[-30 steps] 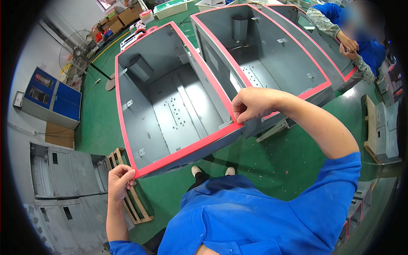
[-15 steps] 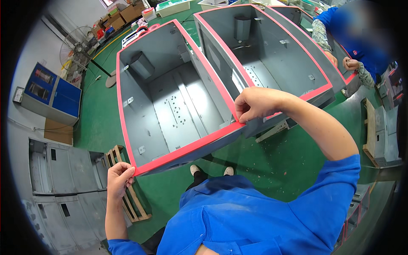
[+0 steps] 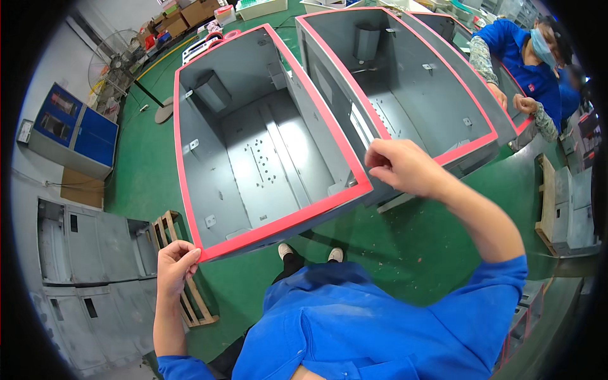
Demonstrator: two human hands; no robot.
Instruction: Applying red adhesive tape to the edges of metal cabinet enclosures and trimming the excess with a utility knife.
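A grey metal cabinet shell (image 3: 247,152) lies with its opening upward, red tape (image 3: 285,219) running around its rim. At the rim's near left corner, my left hand (image 3: 174,263) is closed, thumb and finger pinching the tape. My right hand (image 3: 405,166) is raised just off the near right corner, over the gap between this shell and a second taped shell (image 3: 411,95). Its fingers are curled in toward the thumb; whatever may be inside them is hidden.
At the far right a co-worker in blue (image 3: 519,63) has both hands at another taped shell's edge. A wooden pallet (image 3: 190,278) and grey panels (image 3: 101,247) lie left, a blue cabinet (image 3: 79,133) and a fan (image 3: 117,63) beyond. Another pallet (image 3: 546,202) stands right.
My right hand has come off the taped near right corner, moving right and slightly up. My left hand stays at the near left corner.
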